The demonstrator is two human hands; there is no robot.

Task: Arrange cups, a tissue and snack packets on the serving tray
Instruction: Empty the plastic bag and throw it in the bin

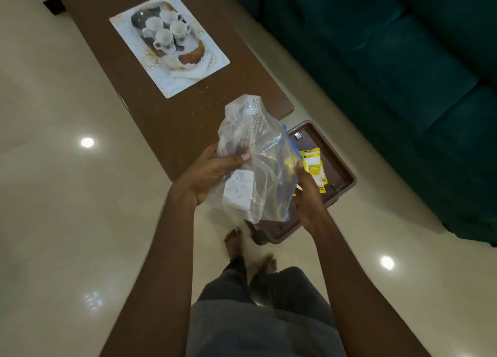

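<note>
Standing at the near end of the long brown desk [166, 130], one person holds one clear zip-top plastic bag [258, 146] in both hands above the floor [67, 195]. The left hand [212, 173] grips the bag's left side, thumb pressed across the front. The right hand [306, 195] grips the bag's right edge, fingers curled round it. Something yellow shows through the plastic (contents not identifiable).

One white serving tray [172, 87] lies on the desk, well apart from the hands. Count on the tray: four cups [178, 29], upright and clustered close together at the far end; one tissue [188, 72], at the near end.

One yellow snack packet [313, 165] lies on a brown plastic container [347, 179] on the floor, just beside the right hand. One teal sofa [390, 60] stands to the right.
</note>
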